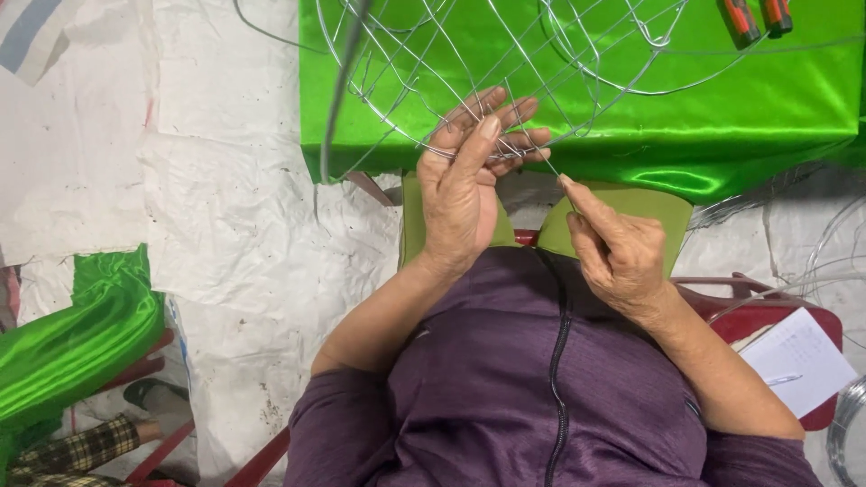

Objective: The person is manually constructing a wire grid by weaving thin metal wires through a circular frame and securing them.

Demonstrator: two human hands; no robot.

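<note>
A frame of bent silver wire (505,63) lies on a table covered in shiny green cloth (776,108). My left hand (465,185) grips the near edge of the wire frame, thumb up and fingers curled around several crossing wires. My right hand (618,252) is just right of it, pinching the end of a thin wire (552,171) that runs up into the frame by my left fingers. Both hands sit over the table's front edge, above my purple zipped jacket.
Two orange-handled tools (758,16) lie at the table's far right. A red chair with a white paper and pen (798,361) stands at right, with wire coils (843,433) beside it. Green cloth (72,334) and another person's checked sleeve (72,446) are at lower left on white sheeting.
</note>
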